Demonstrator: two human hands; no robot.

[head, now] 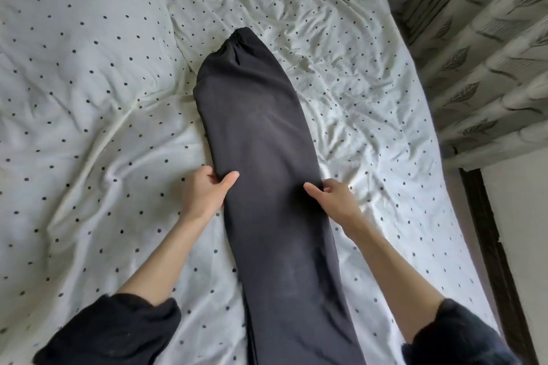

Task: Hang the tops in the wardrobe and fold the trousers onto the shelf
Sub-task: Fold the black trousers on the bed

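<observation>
Head view: your left hand (pixel 207 191) and right hand (pixel 333 197) each pinch an edge of the black trousers (pixel 267 157), laid lengthwise on the polka-dot bed (pixel 89 98). Lift unevenly and, likely, the stacked legs slide apart.

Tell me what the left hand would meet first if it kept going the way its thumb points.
The left hand already grips the dark trousers; straight on, probably the right hand at the opposite edge.
</observation>
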